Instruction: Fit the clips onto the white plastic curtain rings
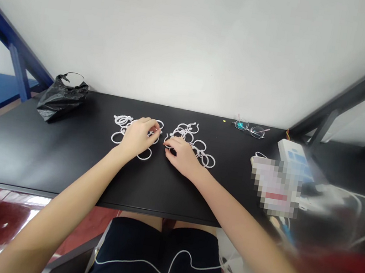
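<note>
Two loose groups of thin white plastic rings, resembling shower curtain rings, lie on the black table. My left hand (138,135) rests over the left group of rings (117,137), palm down. Its fingers are curved, with a gap between thumb and forefinger, and rings show under and around it. Over the near left side of the right group of rings (208,161) is my right hand (181,154). Thumb and forefinger are apart there, the fingertips touching or just above a ring. Both palms hide part of the rings beneath, and no ring is lifted off the table.
A crumpled black plastic bag (63,98) stands at the far left. Glasses (249,128) lie near the wall at the back right. A white box (292,154), a blurred-out flat object (273,185) and cables (350,193) are at right. A white cord (138,261) crosses my lap.
</note>
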`<state>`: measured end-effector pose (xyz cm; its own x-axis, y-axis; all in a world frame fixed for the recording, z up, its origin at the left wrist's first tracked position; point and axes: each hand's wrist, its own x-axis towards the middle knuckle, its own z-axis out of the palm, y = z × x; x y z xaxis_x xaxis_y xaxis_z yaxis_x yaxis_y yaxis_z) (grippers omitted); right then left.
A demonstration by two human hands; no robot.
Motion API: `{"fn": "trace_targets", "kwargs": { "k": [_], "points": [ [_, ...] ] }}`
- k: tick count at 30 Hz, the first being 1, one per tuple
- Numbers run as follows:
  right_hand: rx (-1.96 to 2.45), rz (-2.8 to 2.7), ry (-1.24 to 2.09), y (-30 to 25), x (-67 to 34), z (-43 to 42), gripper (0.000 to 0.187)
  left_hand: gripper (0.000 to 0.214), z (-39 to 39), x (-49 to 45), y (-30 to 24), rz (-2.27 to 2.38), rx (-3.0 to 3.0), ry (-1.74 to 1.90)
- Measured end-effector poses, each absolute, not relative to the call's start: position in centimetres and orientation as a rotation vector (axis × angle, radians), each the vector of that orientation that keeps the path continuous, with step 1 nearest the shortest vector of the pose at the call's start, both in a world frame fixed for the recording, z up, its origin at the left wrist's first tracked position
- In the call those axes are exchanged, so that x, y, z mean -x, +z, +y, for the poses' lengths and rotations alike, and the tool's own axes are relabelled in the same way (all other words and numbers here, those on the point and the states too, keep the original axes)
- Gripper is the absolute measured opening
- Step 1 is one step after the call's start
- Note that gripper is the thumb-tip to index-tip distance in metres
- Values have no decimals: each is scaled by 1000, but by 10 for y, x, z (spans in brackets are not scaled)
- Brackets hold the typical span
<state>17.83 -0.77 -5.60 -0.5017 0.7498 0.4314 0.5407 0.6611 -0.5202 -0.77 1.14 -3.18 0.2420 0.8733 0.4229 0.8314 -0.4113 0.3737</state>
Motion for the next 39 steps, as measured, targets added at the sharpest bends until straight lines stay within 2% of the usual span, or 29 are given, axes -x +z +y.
{"fn": "trace_targets", "kwargs": {
  "k": [3,8,15,20,26,33,39],
  "points": [
    [975,-2172,475,-58,-177,-7,24,13,11,6,-32,1550,-2430,901],
    [979,-2169,495,-57,-177,-7,15,14,11,5,-34,1425,-2478,871],
    [981,-2124,444,-58,-175,-8,25,13,9,2,-34,1275,-2422,885],
    [946,-2016,372,-54,-174,-12,23,20,9,-1,-33,1159,-2095,903],
    [921,-1993,254,-49,-172,-17,18,31,9,-5,-29,1043,-1651,759],
    [733,-2059,297,-48,-169,-21,17,27,7,-4,-32,952,-1304,733],
    [677,-2192,329,-48,-166,-24,16,29,10,-2,-30,964,-1289,795]
  ]
}}
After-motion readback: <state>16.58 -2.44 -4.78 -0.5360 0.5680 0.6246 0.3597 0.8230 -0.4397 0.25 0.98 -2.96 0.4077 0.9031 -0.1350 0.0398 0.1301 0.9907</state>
